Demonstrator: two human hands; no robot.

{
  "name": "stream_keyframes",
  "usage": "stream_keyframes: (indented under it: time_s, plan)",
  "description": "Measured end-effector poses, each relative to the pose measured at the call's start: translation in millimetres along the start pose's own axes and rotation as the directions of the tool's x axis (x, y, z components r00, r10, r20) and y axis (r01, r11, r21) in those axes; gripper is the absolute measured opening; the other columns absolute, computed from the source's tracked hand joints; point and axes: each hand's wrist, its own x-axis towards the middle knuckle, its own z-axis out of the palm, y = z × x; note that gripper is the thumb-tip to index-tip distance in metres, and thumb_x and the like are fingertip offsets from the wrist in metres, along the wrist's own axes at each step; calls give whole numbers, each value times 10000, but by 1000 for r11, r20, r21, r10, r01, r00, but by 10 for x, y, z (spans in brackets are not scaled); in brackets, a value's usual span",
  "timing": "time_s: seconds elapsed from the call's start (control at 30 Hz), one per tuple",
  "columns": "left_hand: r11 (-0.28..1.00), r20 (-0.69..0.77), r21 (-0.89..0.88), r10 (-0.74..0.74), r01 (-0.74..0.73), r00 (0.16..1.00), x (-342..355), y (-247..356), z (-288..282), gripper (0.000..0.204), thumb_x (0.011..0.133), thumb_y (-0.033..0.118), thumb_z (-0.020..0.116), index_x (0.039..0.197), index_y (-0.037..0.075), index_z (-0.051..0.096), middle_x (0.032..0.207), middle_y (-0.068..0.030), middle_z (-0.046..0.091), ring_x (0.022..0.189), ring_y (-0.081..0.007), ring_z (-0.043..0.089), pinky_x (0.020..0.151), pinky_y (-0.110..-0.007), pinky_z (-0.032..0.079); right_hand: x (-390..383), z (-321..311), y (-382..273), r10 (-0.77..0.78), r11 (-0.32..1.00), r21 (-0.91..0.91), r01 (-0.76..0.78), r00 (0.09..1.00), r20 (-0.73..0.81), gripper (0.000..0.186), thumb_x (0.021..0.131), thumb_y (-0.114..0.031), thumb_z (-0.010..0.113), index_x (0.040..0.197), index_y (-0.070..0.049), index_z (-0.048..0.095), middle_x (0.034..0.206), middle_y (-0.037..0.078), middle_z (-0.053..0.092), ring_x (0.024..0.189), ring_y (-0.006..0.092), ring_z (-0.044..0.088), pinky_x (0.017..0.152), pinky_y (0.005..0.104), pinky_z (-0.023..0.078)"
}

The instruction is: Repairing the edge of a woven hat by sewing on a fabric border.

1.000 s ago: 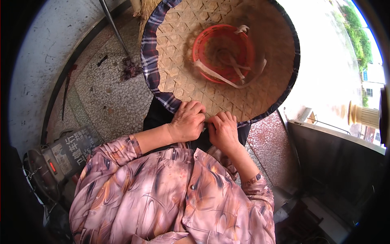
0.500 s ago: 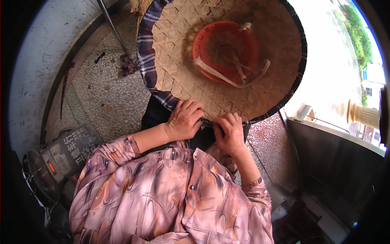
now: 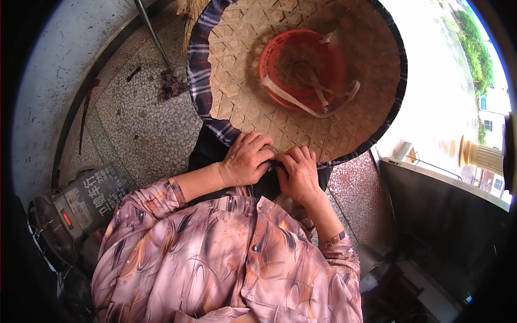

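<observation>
A wide woven bamboo hat (image 3: pixel 237 70) faces me with its inside, held up in front of my dark-trousered lap. Dark plaid cloth (image 3: pixel 200 75) wraps its rim. Inside sits a red plastic head ring (image 3: pixel 265 62) with a pale strap (image 3: pixel 293 100) hanging loose across it. My left hand (image 3: pixel 247 158) has its fingers curled over the near rim, pinching the cloth edge. Close beside it, my right hand (image 3: pixel 299 173) grips the same rim, thumb and fingers closed on the cloth. The fingertips of both hands are partly hidden behind the edge.
A dark box with pale lettering (image 3: pixel 94 189) stands at the left on the speckled floor (image 3: pixel 156 121). At the upper left a metal pole (image 3: pixel 153 35) leans near straw bristles (image 3: pixel 194 19). A black panel (image 3: pixel 436 210) stands at the right, below a bright opening.
The hat has shifted slightly to the right in view. My right hand has moved a little left along the rim, nearer my left hand, and both still hold the edge.
</observation>
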Motion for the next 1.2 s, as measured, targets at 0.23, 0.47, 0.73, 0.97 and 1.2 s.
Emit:
stream_keyframes:
  time_s: [0.23, 0.47, 0.73, 0.97, 1.2]
  plan:
    - [997, 56, -59, -45, 48, 997, 3, -45, 32, 144, 714, 139, 749, 835, 102, 682, 1143, -62, 607, 1157, -279, 534, 962, -421, 383, 10, 16, 30, -14, 1000, 17, 15, 1000, -17, 209, 688, -94, 702, 894, -96, 670, 891, 87, 572, 903, 312, 549, 826, 440, 410]
    - [995, 119, -50, -78, 84, 990, 16, 36, 47, 101, 708, 122, 706, 790, 70, 678, 1109, -62, 603, 1173, -273, 505, 975, -416, 361, 16, 3, -19, 16, 1000, 5, -16, 997, 71, 138, 710, -85, 713, 840, -104, 674, 892, 69, 602, 919, 292, 560, 850, 431, 405]
    - [993, 62, 106, -63, 56, 996, 50, 62, 152, 141, 685, 91, 654, 817, 40, 665, 1038, -107, 565, 1055, -299, 508, 901, -413, 379, -125, -172, -73, 195, 977, 120, -175, 963, -184, 228, 787, 50, 638, 998, -34, 656, 869, 134, 663, 825, 345, 611, 718, 430, 492]
    - [995, -7, 62, -78, 78, 997, 43, 71, 155, 156, 701, 62, 664, 851, 80, 622, 1018, -83, 571, 1041, -285, 530, 892, -412, 384, -555, -165, -214, 538, 731, 515, -447, 842, -33, 172, 912, 55, 572, 1070, -6, 601, 878, 104, 729, 742, 224, 708, 665, 322, 555]
    - [999, -36, -12, -53, 52, 998, -2, 32, 215, 135, 707, 87, 678, 832, 112, 632, 1022, -49, 581, 1040, -267, 535, 906, -413, 385, -432, -117, -244, 350, 935, 125, -333, 924, -153, 71, 824, -29, 693, 881, -69, 702, 901, 104, 671, 767, 319, 667, 667, 397, 540]
